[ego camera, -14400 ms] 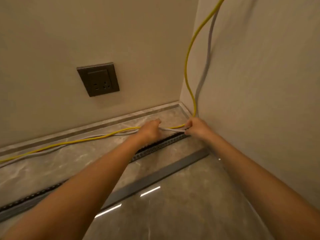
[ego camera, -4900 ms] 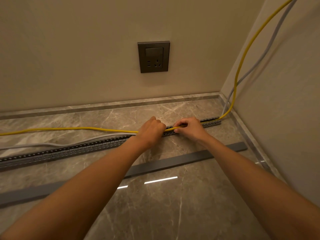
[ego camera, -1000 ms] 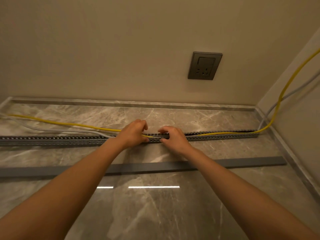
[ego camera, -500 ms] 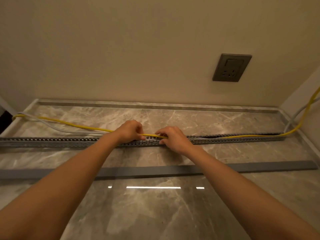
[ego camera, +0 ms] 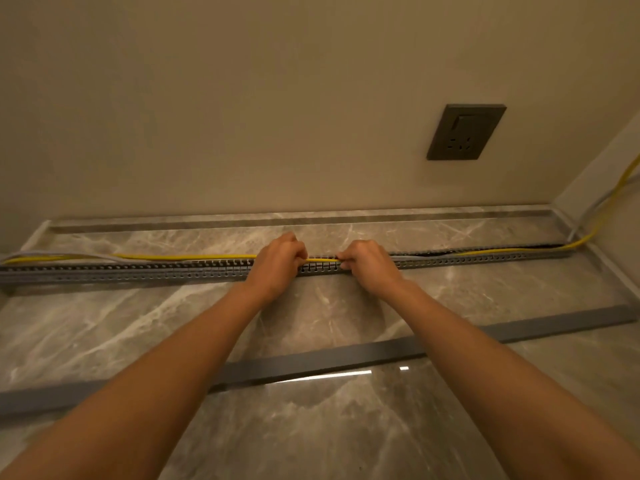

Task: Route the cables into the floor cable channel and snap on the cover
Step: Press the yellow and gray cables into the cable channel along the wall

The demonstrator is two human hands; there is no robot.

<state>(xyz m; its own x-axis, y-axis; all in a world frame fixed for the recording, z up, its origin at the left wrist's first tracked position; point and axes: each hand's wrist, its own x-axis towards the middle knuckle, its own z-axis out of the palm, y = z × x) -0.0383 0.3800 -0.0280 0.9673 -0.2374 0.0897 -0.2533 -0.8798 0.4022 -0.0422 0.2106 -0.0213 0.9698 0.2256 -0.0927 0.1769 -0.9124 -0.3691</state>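
Yellow cable (ego camera: pixel 187 257) is held by both hands over the slotted grey cable channel (ego camera: pixel 138 270) on the marble floor (ego camera: pixel 104 323); the left hand (ego camera: pixel 277 265) curls its fingers round it, and the right hand (ego camera: pixel 369 266) pinches it just beside. Right of the hands the cable lies in the channel up to the corner; left of them it rests on the floor just behind the channel, beside a grey cable (ego camera: pixel 52 252). The flat grey cover (ego camera: pixel 311 363) lies apart, nearer to the person; a dark wall socket (ego camera: pixel 465 132) is above.
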